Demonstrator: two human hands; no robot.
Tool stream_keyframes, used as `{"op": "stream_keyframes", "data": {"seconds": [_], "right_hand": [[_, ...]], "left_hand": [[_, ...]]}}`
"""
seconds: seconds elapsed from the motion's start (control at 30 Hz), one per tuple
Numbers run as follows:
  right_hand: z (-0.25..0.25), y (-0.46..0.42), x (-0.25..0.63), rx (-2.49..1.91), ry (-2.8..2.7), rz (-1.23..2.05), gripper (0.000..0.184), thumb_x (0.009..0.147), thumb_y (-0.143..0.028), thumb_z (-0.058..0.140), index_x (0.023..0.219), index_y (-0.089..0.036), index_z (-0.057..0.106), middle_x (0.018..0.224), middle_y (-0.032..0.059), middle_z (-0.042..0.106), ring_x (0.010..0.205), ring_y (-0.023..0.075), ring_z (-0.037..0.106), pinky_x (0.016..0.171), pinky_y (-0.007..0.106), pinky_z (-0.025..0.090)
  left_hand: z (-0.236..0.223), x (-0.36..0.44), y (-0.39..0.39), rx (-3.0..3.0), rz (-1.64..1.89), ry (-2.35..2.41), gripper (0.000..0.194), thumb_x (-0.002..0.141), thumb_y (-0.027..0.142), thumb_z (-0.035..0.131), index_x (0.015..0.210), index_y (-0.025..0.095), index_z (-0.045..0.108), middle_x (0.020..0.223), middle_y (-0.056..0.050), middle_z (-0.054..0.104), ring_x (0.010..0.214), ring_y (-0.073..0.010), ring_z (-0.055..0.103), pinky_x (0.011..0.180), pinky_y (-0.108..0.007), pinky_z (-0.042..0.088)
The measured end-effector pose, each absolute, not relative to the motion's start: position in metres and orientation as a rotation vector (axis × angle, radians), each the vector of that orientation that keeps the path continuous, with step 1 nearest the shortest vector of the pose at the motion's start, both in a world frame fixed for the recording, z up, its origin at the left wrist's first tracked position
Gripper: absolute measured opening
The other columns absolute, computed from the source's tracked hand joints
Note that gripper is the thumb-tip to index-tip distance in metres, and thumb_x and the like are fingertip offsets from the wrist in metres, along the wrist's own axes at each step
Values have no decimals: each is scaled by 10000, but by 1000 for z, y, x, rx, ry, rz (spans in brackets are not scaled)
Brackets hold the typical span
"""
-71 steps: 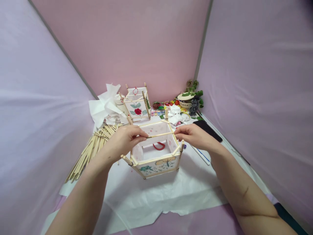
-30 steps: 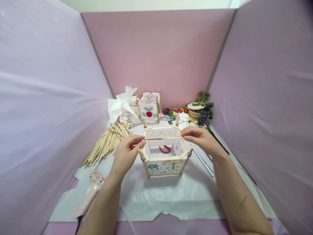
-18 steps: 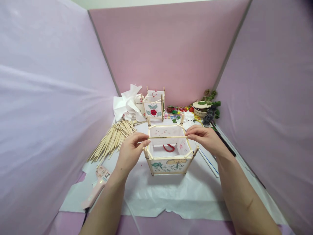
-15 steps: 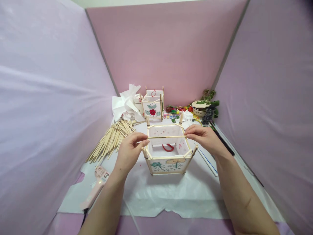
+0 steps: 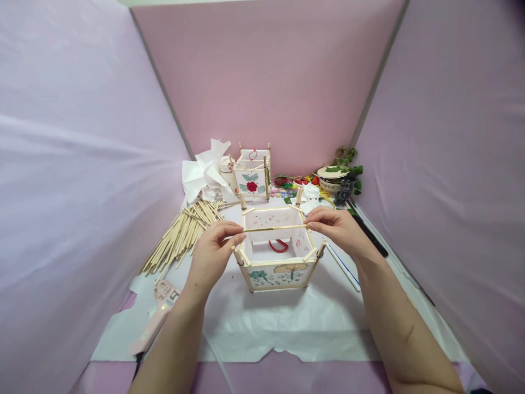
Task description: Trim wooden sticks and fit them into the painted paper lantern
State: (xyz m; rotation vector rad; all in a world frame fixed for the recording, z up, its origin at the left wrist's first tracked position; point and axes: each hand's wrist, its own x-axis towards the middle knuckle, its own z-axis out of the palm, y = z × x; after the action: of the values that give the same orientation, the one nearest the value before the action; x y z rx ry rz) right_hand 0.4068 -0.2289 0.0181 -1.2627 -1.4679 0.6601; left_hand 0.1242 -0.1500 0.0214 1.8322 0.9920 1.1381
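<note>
A: What have the fingers got?
B: The left hand [image 5: 215, 246] pinches one end of a thin stick [image 5: 274, 227] between thumb and fingertips; the right hand [image 5: 334, 227] pinches the other end the same way.
A: So where is the stick?
B: Strung between the two sets of fingertips, across the top of a painted frame box [image 5: 275, 277]. I can't tell if it touches the rim.
A: Anything crowding the fingers?
B: The corner posts [image 5: 321, 249]. One stands just below the left thumb, another below the right fingers, and two more rise beyond both hands. A red loop [image 5: 279, 246] shows inside the frame box, below the stick.
A: Left side?
B: A heap of sticks [image 5: 178, 236] fans out left of the left fingers. Nearer the body, a pink tool [image 5: 151, 324] with a cord lies beside the left forearm.
A: Right?
B: Slim rods [image 5: 343, 268] lie below the right fingers, and a dark flat object [image 5: 371, 238] sits past the right wrist.
A: Farther out?
B: Beyond the fingers, a second box [image 5: 251, 186] with a red flower, crumpled white paper [image 5: 208, 171] to its left, and a lidded bowl [image 5: 328, 182] beyond the right hand, by green leaves [image 5: 344, 156].
</note>
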Motion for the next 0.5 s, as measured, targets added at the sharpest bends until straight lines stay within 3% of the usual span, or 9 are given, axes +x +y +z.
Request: {"op": "stream_keyframes", "data": {"seconds": [0.13,0.2,0.4,0.5], "right_hand": [[20,-231,408,-1283,-1450,700,202,755,-410,681,828,-225,720,896,60,678,846,214,614,758,351,492],[21,-232,409,-1298,-1415,740,220,758,-408,678,882,-229,712,929,53,688,870,214,620,790,358,494],[15,-227,406,-1296,-1261,803,359,797,-450,635,1094,-248,632,1133,70,640,1031,226,589,908,407,472],[10,-222,401,-1250,-1129,910,412,798,-493,616,1141,-270,577,1226,79,573,1107,228,549,886,391,492]], "left_hand": [[24,125,-152,1706,1098,996,432,712,326,707,1119,221,608,974,-43,630,882,-182,628,774,-318,508],[26,126,-153,1670,1098,991,480,712,333,707,1161,225,579,971,-39,619,869,-173,626,763,-310,510],[27,125,-151,1479,1039,1003,398,768,438,640,1075,187,606,953,-49,620,836,-152,605,748,-295,508],[23,126,-148,1363,961,986,332,764,484,624,889,177,598,820,-14,596,698,-113,562,625,-239,467]]}}
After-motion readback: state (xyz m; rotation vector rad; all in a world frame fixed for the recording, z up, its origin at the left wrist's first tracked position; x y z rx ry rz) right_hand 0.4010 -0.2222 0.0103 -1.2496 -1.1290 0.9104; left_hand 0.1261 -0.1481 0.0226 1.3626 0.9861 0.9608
